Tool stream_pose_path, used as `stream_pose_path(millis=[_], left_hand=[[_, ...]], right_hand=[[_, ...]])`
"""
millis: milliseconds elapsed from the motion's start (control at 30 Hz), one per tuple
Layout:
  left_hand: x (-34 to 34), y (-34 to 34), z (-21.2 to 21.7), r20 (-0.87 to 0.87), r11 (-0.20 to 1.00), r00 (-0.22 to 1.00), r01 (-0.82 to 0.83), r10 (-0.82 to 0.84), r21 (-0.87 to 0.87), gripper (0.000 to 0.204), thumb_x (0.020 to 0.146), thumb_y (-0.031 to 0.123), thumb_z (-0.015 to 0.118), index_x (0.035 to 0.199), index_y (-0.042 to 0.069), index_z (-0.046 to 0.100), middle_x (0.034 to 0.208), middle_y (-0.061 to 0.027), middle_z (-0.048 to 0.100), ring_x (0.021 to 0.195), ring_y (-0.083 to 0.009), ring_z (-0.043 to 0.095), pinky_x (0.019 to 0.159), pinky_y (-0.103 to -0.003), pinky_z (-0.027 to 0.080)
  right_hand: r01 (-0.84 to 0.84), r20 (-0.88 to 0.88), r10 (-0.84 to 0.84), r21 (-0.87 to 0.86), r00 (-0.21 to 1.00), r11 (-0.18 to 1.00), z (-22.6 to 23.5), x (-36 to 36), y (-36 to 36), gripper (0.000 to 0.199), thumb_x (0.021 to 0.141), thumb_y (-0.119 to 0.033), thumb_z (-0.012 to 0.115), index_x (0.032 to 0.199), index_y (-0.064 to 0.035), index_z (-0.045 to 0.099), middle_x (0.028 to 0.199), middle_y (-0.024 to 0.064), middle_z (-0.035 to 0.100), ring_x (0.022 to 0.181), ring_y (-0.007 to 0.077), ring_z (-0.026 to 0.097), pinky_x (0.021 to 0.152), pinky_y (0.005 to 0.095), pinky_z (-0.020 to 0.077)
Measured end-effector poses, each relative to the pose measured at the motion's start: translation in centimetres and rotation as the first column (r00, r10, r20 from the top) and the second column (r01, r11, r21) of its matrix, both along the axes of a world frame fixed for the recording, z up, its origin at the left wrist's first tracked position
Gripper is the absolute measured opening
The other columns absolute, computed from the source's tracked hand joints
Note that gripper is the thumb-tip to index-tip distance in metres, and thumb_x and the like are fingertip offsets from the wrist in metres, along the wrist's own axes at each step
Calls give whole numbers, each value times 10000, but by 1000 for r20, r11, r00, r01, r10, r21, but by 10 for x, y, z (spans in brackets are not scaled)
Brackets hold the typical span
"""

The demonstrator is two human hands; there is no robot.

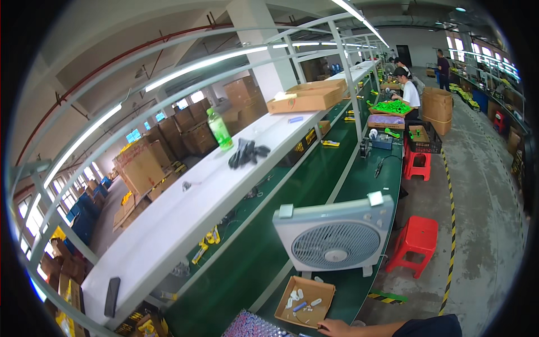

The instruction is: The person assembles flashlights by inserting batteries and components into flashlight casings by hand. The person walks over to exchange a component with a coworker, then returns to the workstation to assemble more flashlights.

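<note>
My right hand [337, 327] reaches in from the lower right, below a dark sleeve. Its fingers are closed at the near corner of a shallow cardboard box [323, 296] and appear to grip the rim. The lower part of the hand is cut off by the picture's edge. Inside the box lie several small white plastic parts [300, 294] and a blue-violet cylinder [300, 306]. Left of the box is a dense pack of shiny purple-pink cylinders [252, 327]. Just behind it, a grey box fan [335, 247] stands upright on the green bench. My left hand is out of view.
A white shelf [185, 210] runs along the left, bearing a phone [112, 296], dark gloves [247, 153], a green bottle [219, 130] and a carton [309, 96]. Red stools [414, 244] stand right of the bench. Farther off, a person in white [409, 92] works beside green parts [391, 107].
</note>
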State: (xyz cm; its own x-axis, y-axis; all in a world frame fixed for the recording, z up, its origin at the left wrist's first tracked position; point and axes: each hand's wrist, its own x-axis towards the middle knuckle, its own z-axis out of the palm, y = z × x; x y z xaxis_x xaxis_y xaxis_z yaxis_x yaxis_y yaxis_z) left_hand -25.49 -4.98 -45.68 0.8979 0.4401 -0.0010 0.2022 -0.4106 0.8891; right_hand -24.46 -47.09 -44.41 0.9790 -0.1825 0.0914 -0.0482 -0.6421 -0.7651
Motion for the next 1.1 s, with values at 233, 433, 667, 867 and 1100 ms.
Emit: stream_pose_path(millis=[233, 433, 667, 867, 1100], left_hand=[[6, -117, 99, 57, 992, 997, 49, -56, 117, 243, 893, 162, 607, 1043, -23, 652, 1052, -183, 650, 956, -314, 611, 880, -400, 483], [13, -192, 128, 80, 967, 990, 91, -113, 238, 241, 901, 155, 596, 1052, -26, 646, 1057, -185, 646, 956, -319, 608, 878, -403, 484], [56, -232, 136, 108, 922, 976, 137, -187, 362, 239, 911, 147, 583, 1063, -29, 639, 1064, -188, 641, 955, -325, 605, 877, -406, 485], [112, -256, 116, 94, 867, 952, 222, -292, 445, 238, 920, 140, 572, 1072, -32, 633, 1069, -190, 636, 955, -330, 602, 876, -408, 486], [148, -345, 111, 133, 837, 951, 175, -280, 518, 236, 929, 132, 559, 1082, -35, 626, 1075, -193, 631, 955, -336, 598, 874, -411, 487]], right_hand=[[-227, -186, 267, 209, 945, 951, 79, -31, -41, 639, 897, -264, 587, 1447, -89, 312, 1309, 226, 529, 1148, 393, 550, 947, 519, 433], [-281, -361, 344, 217, 867, 935, 122, -56, -136, 535, 907, -266, 571, 1383, -85, 410, 1268, 234, 554, 1127, 391, 563, 933, 510, 439], [-228, -513, 307, 212, 802, 950, 88, -78, -206, 373, 916, -276, 539, 1200, -51, 629, 1148, 217, 642, 1054, 386, 607, 883, 479, 473], [-76, -528, 186, 224, 828, 972, 59, -76, -237, 354, 913, -243, 523, 1180, -40, 636, 1110, 211, 660, 1001, 376, 631, 841, 484, 492], [-140, -361, 263, 333, 895, 933, 32, -56, -287, 248, 900, -209, 563, 1001, -3, 656, 967, 208, 647, 892, 362, 610, 765, 466, 469]])
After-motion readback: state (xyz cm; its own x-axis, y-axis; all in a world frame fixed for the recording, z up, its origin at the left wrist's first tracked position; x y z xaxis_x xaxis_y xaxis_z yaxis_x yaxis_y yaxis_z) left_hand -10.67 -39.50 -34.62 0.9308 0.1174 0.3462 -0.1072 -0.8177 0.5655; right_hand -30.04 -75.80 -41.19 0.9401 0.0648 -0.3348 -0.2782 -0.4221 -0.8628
